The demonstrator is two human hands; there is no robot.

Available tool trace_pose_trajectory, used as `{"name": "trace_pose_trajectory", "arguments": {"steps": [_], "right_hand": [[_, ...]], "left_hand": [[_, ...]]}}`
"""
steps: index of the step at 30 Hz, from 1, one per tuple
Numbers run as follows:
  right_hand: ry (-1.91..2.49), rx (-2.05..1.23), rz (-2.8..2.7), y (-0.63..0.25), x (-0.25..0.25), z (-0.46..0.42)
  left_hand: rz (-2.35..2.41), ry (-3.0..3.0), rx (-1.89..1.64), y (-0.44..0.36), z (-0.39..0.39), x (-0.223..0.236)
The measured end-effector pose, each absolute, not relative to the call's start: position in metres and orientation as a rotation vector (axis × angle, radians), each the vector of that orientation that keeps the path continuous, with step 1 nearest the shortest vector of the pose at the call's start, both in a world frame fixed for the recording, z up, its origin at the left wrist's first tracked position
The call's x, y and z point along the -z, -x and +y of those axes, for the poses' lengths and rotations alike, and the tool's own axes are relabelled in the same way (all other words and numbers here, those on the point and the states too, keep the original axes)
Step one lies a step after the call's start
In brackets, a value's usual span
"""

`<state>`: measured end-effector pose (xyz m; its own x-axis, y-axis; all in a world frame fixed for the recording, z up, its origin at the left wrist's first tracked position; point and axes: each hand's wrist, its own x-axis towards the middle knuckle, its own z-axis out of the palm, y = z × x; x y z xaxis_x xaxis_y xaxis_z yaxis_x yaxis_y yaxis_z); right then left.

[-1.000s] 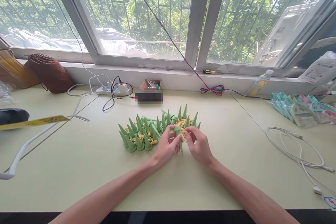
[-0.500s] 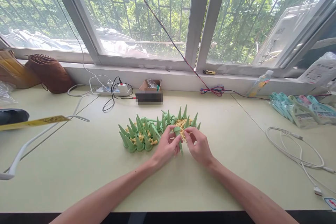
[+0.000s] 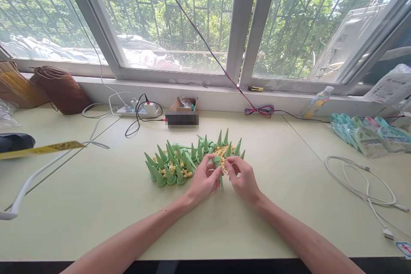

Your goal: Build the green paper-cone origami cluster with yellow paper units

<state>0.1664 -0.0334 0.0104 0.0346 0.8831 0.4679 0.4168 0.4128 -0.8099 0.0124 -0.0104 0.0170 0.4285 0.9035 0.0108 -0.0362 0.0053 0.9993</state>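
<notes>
Near the middle of the table, my left hand [image 3: 201, 180] is closed around a green cone-shaped spike [image 3: 217, 160]. Its wide collar is up and its tip slants down toward me. Close beside it on the right, my right hand [image 3: 245, 180] pinches its thumb and forefinger together near the collar. What those fingertips hold, if anything, is too small to make out. Just beyond my hands lies a pile of small yellow plastic parts [image 3: 221, 150]. To the left, several green spikes [image 3: 170, 176] stand point up, with more yellow parts among them.
A power strip [image 3: 123, 111] with cables, a small cardboard box [image 3: 175, 105] and a blurred dark object [image 3: 182, 120] sit along the window side. To the right are a bottle [image 3: 317, 102], packaged pastel items [image 3: 362, 132] and a white cable [image 3: 359, 197]. A brown pouch [image 3: 61, 90] is far left.
Almost nothing differs. The spike in my left hand has shifted very slightly, and both hands keep their places.
</notes>
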Motion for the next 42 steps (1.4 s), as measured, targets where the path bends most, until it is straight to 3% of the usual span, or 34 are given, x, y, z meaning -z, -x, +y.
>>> {"name": "trace_pose_trajectory", "arguments": {"steps": [17,42], "right_hand": [[1.199,-0.670,-1.557,-0.1694,-0.0087,-0.0308],[1.203,-0.614,-1.586,-0.1684,-0.0042,-0.0312]], "left_hand": [[0.857,-1.421,-0.910,-0.0120,-0.0114,-0.0123],[0.852,-1.568,-0.934,-0.0128,-0.0127,-0.0078]]}}
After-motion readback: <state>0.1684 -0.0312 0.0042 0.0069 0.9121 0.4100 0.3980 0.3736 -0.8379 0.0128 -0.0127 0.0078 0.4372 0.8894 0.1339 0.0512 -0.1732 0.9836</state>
